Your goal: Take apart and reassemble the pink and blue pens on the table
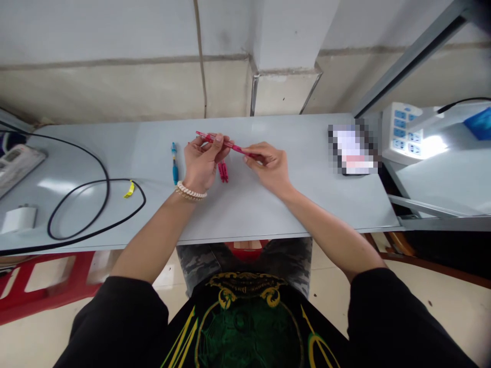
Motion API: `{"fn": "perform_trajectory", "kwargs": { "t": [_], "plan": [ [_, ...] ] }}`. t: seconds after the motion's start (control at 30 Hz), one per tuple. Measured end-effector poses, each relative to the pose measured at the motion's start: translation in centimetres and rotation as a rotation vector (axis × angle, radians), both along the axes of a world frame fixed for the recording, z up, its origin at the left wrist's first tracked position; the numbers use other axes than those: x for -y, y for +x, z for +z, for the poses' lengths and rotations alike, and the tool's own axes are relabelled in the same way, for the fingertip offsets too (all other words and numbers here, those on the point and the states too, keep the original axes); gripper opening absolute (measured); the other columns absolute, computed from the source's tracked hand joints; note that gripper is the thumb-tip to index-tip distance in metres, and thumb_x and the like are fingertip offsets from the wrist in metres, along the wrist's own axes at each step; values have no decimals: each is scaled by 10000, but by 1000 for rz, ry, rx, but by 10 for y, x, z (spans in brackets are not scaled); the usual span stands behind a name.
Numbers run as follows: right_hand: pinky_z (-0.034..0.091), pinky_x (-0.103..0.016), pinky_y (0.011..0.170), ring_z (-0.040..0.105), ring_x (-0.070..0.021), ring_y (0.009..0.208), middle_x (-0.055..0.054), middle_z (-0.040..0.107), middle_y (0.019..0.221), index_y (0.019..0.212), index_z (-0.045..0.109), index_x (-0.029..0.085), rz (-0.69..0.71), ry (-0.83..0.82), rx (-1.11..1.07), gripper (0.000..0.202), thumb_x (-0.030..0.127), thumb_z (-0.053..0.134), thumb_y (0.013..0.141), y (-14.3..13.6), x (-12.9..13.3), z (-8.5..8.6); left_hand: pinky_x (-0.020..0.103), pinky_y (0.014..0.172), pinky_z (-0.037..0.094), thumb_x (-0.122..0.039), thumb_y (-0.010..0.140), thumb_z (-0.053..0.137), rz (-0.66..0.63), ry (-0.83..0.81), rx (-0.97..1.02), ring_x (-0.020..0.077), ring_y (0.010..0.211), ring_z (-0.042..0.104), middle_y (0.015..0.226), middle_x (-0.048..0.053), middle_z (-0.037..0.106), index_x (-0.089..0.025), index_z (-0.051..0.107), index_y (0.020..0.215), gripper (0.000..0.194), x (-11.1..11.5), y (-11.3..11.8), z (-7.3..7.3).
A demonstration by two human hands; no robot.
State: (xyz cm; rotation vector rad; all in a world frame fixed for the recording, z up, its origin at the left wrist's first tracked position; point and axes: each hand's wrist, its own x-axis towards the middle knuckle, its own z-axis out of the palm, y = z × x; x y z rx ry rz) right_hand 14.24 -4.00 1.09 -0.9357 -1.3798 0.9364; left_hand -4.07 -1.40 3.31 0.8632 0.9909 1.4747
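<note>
A slim pink pen is held up over the grey table, slanting down from left to right. My left hand pinches it between thumb and fingers, with its clear and red end sticking out past the fingers. The fingers of my right hand are closed round the pen's right end, which they partly hide. Whether the pen is in one piece or two, I cannot tell. Below and between the hands lie pink pens or pen parts, partly covered by my left hand. A blue pen lies left of that hand.
A black cable with a yellow tag loops over the table's left side, near a white adapter and a power strip. At the right lie a blurred phone and a multi-socket block. A wall stands behind.
</note>
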Motion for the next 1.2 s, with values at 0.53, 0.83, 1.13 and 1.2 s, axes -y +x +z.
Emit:
{"fn": "perform_trajectory", "kwargs": {
  "t": [0.53,0.83,1.13,1.2],
  "plan": [
    [644,-319,832,736,-149,893,-37,767,1008,1028,778,236,32,12,-5,413,607,873,874,1,-2,-2,221,795,663,-268,867,973,-7,13,65,160,878,841,905,29,836,-174,747,871,245,2,4,2],
    [629,-283,771,754,-142,876,-34,803,1028,1046,777,241,18,-26,-39,481,628,935,807,0,-3,-2,196,766,652,-267,839,997,-9,-19,39,145,846,838,874,19,823,-170,735,853,280,3,6,7],
    [582,-250,591,661,-99,600,-6,764,752,1044,760,193,202,-181,-65,632,796,796,861,-2,1,3,189,705,645,-396,804,1022,-63,41,-12,130,788,815,861,21,829,-175,763,870,347,3,4,-1],
    [588,-256,599,673,-111,630,-7,762,748,1079,781,194,187,-156,-46,637,786,815,847,-2,1,3,189,706,641,-405,826,1008,10,47,-23,133,799,815,858,18,818,-185,752,853,338,-2,0,-3]
  ]
}}
